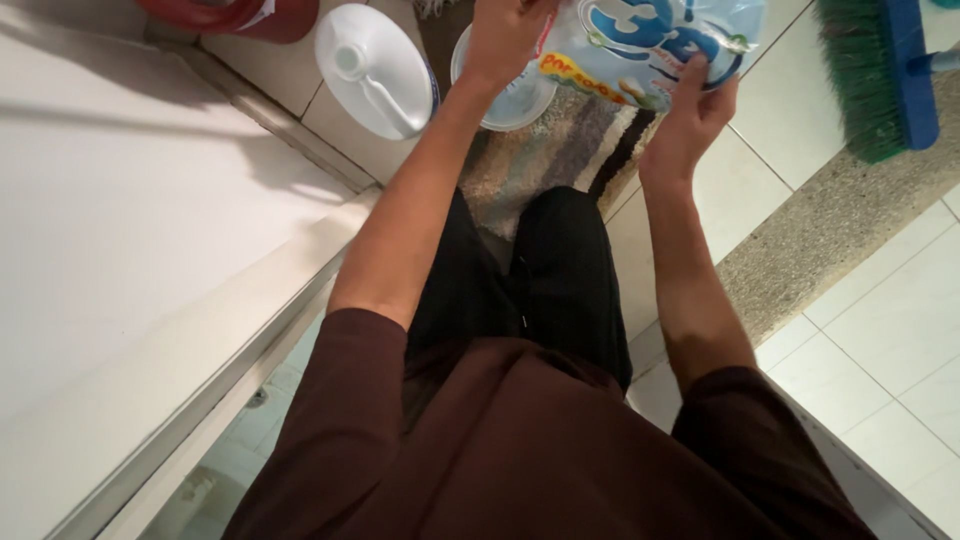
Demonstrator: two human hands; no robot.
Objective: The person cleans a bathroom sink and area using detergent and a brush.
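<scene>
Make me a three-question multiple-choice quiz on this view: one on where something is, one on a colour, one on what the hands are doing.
1. Where does the broom lie?
A. upper right
B. lower left
C. on the rug

2. What colour are the broom's bristles?
A. red
B. green
C. white

3. How is the bag held?
A. left hand only
B. lying on the floor
C. both hands

Answers:
1 A: the broom is on the tiles at upper right.
2 B: its bristles are green.
3 C: the left hand and right hand both grip the light blue bag.
</scene>
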